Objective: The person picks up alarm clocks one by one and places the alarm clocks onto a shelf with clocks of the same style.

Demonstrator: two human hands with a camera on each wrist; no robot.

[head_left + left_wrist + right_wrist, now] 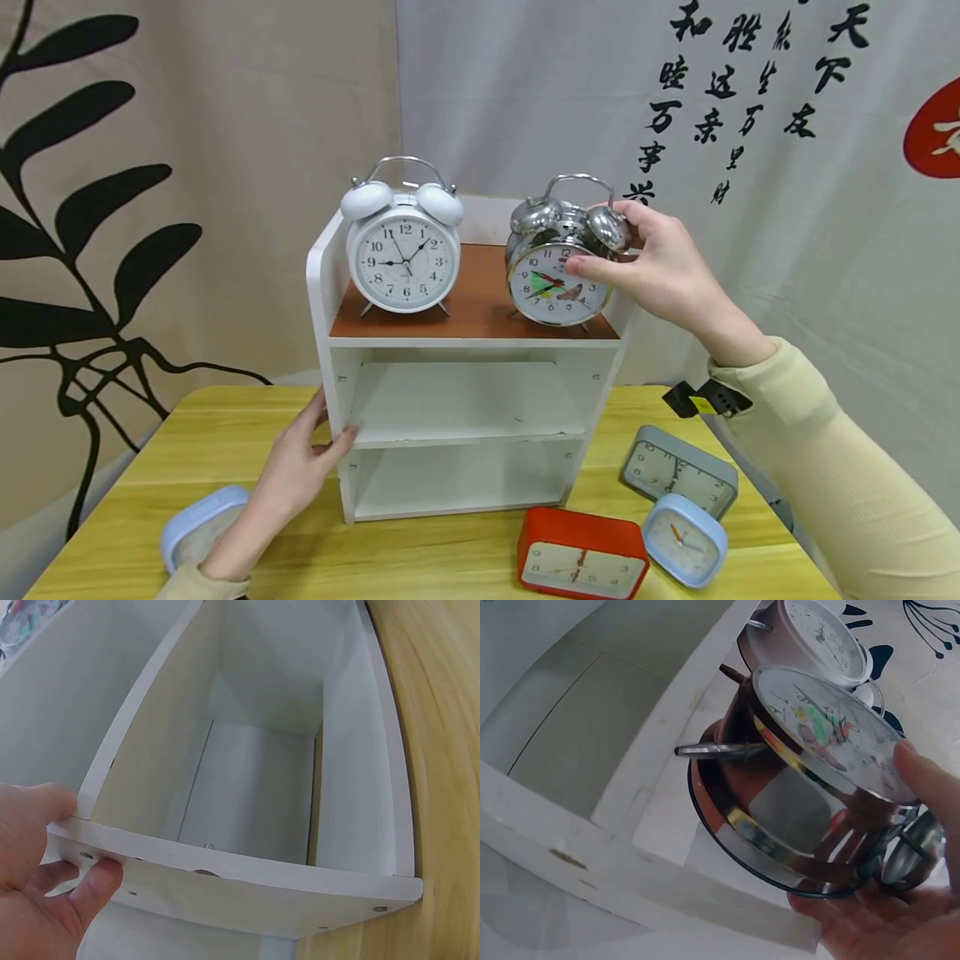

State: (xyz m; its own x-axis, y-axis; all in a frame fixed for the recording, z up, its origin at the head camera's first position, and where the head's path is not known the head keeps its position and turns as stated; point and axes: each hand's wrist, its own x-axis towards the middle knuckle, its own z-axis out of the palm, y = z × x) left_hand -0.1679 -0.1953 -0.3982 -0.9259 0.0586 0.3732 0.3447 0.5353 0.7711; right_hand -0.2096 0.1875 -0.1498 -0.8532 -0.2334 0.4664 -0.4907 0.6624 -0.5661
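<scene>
My right hand [660, 262] grips a silver twin-bell alarm clock [558, 287] by its right side, thumb over the dial and fingers behind. The clock leans a little, low over the brown top [476, 292] of a small white shelf unit [468, 343]. In the right wrist view its polished metal body [787, 810] and short legs show. A white twin-bell alarm clock [405, 258] stands upright on the left of that top. My left hand [296, 467] holds the shelf's left side panel; in the left wrist view the thumb [52, 801] is at the panel's front edge.
On the wooden table [420, 558], a red clock [581, 554], a light blue clock [684, 540] and a grey clock [678, 471] lie right of the shelf. Another light blue clock [198, 521] is by my left forearm. A printed cloth [525, 92] hangs behind.
</scene>
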